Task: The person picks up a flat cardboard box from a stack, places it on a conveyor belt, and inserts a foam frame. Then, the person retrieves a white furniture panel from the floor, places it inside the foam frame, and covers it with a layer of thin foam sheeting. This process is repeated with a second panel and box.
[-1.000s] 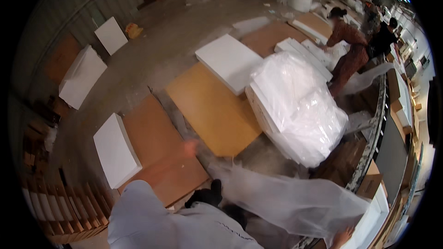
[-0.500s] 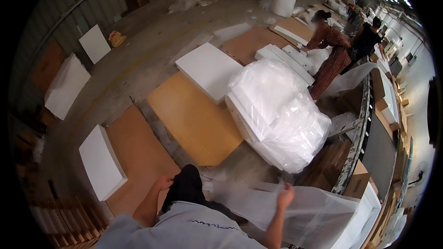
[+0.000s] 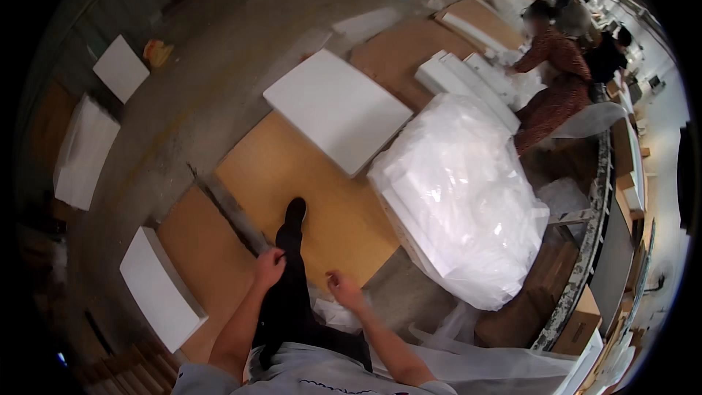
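My left hand (image 3: 270,268) hangs over my left thigh, its fingers curled in with nothing visible in them. My right hand (image 3: 346,292) is held in front of me above the lower edge of the yellow-brown board (image 3: 325,212); it is empty, fingers loosely bent and apart from the thumb. My foot in a dark shoe rests on that board. Behind my right forearm, a translucent white wrapping sheet (image 3: 482,366) trails toward the lower right, out of my grip. A white panel (image 3: 338,111) lies across the board's far end.
To the right stands a large plastic-wrapped white bundle (image 3: 461,197), beside a conveyor frame (image 3: 589,249). A white slab (image 3: 162,289) rests on brown cardboard (image 3: 212,249) at left. A co-worker (image 3: 552,73) bends over white pieces at the far right. White panels (image 3: 88,153) lean by the left wall.
My right hand has let go of the translucent sheet and moved left, in front of me. I have stepped forward onto the yellow-brown board. The sheet has sunk lower.
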### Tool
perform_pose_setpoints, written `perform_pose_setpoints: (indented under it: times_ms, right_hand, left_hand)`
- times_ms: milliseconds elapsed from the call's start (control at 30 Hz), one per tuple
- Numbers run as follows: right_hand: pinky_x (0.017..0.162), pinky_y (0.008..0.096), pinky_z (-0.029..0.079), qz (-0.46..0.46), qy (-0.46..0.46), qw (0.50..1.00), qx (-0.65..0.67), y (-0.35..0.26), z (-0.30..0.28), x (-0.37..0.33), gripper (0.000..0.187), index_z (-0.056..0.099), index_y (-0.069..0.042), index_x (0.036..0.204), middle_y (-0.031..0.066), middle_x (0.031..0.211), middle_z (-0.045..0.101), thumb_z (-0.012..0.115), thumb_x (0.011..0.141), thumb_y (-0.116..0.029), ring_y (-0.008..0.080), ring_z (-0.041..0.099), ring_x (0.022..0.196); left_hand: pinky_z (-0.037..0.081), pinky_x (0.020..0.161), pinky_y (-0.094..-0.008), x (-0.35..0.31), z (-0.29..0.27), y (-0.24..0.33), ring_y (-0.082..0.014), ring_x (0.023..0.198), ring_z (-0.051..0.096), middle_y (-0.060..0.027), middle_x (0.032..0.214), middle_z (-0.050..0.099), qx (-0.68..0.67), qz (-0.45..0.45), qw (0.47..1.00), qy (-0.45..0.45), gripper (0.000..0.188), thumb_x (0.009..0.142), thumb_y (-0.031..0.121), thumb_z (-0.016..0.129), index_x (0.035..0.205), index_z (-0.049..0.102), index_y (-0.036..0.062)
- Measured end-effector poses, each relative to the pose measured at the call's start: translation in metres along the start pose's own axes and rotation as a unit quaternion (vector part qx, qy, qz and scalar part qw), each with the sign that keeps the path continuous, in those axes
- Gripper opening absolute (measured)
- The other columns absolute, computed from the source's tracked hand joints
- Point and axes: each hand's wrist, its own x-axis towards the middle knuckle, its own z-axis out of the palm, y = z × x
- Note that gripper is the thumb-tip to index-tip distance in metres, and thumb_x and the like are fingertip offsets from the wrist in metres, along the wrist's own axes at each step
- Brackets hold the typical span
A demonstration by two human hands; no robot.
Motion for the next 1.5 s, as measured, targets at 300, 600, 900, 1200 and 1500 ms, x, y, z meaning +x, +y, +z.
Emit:
perform_pose_setpoints:
  times_ms: [300,600,900,1200,1500]
  right_hand:
    - [0.093,0.0448,0.048,-0.135,0.205,0.963,-0.111,0.065,-0.040,0.425,0.045,0.053,0.000,0.126,0.0240,0.116,0.059,0.065,0.085,-0.014,0.0404,0.057,0.108]
    - [0.115,0.0541,0.021,-0.094,0.193,0.876,-0.432,0.215,-0.029,0.635,0.098,0.021,0.003,0.150,0.0306,0.153,0.022,0.065,0.084,-0.054,0.0430,0.021,0.143]
    - [0.118,0.0552,0.012,-0.017,0.132,0.875,-0.465,0.232,0.064,0.592,0.080,0.015,0.002,0.152,0.0287,0.158,0.010,0.052,0.081,0.002,0.0445,0.010,0.147]
    - [0.116,0.0588,0.008,-0.050,0.153,0.925,-0.344,0.152,0.077,0.551,0.084,0.016,0.005,0.151,0.0314,0.156,0.008,0.049,0.074,0.010,0.0481,0.006,0.146]
    - [0.115,0.0607,0.008,-0.049,0.065,0.972,-0.218,-0.022,0.031,0.483,0.095,0.008,0.007,0.151,0.0350,0.155,0.005,0.053,0.067,0.007,0.0525,0.003,0.144]
  left_hand:
    - [0.047,0.089,-0.0465,0.258,0.126,0.004,-0.0372,0.104,0.058,-0.0172,0.106,0.063,-0.026,-0.002,0.996,-0.087,0.031,0.086,0.024,0.063,0.111,0.063,0.0057]
    - [0.047,0.083,-0.0414,0.344,0.038,0.026,-0.0322,0.101,0.058,-0.0147,0.114,0.060,0.025,0.074,0.975,-0.206,0.045,0.087,0.025,0.064,0.125,0.052,0.0037]
    - [0.047,0.085,-0.0423,0.363,0.026,0.023,-0.0350,0.098,0.059,-0.0152,0.109,0.062,-0.020,0.047,0.976,-0.212,0.041,0.088,0.022,0.064,0.123,0.054,0.0029]
    - [0.047,0.084,-0.0422,0.343,0.057,0.028,-0.0352,0.099,0.058,-0.0157,0.107,0.061,-0.050,0.033,0.997,-0.043,0.036,0.086,0.017,0.065,0.118,0.056,0.0040]
    - [0.041,0.094,-0.0336,0.370,0.074,0.001,-0.0249,0.106,0.054,-0.0103,0.112,0.058,-0.476,-0.224,0.830,0.185,0.031,0.094,0.022,0.058,0.116,0.055,0.0007]
